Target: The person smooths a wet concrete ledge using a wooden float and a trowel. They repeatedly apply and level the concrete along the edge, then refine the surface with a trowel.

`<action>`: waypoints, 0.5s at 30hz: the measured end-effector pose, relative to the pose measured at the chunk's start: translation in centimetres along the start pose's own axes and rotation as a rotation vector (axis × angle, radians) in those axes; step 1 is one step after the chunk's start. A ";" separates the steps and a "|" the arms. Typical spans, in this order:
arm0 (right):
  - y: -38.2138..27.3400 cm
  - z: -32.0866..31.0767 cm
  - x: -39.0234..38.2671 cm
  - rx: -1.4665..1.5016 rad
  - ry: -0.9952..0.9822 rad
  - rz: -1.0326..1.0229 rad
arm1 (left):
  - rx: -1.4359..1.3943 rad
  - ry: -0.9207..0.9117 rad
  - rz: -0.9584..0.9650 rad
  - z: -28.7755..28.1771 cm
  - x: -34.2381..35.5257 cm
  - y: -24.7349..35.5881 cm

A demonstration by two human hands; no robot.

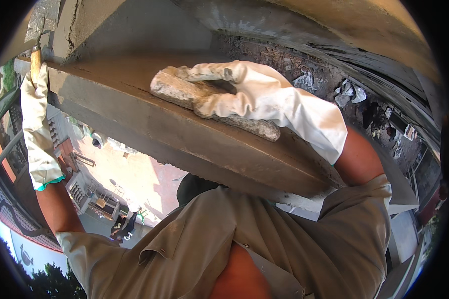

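Block (182, 91), oblong, beige, clasped in white-gloved right hand (249, 92) on brown plastered ledge (184, 135); white-gloved left hand (34, 94) gripping yellow wooden handle (36, 60).

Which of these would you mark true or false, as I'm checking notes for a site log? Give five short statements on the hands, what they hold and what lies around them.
1. The right hand grips a rough, elongated block. True.
2. Both hands are bare. False: both wear whitish gloves.
3. The left hand holds a wooden handle. True.
4. The sleeves reach all the way down to the gloves. False: a bare stretch of arm shows between each sleeve and its glove.
5. Crumpled silvery pieces lie in the right part of the picture, beyond the brownish ledge. True.
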State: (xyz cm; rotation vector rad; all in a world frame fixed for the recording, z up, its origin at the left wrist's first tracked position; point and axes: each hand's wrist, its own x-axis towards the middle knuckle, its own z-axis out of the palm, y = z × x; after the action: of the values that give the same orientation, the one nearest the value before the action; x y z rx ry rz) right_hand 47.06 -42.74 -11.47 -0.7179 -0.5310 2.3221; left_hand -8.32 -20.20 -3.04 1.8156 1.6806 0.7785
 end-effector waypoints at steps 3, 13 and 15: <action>-0.5 0.5 -2.8 0.023 0.104 0.117 | -0.032 0.013 0.054 0.0 0.2 -0.9; -0.8 -0.8 5.6 0.322 -0.055 0.194 | 0.320 0.010 0.067 0.7 0.0 1.3; -0.2 -1.0 1.8 0.294 0.015 0.213 | -0.177 0.039 0.004 1.0 -0.2 1.5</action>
State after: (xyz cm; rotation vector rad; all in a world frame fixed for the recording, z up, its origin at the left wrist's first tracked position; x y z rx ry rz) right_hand 46.64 -41.19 -12.74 -0.6752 -0.1039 2.5172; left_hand -6.55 -20.55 -2.68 1.6921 1.5788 0.9387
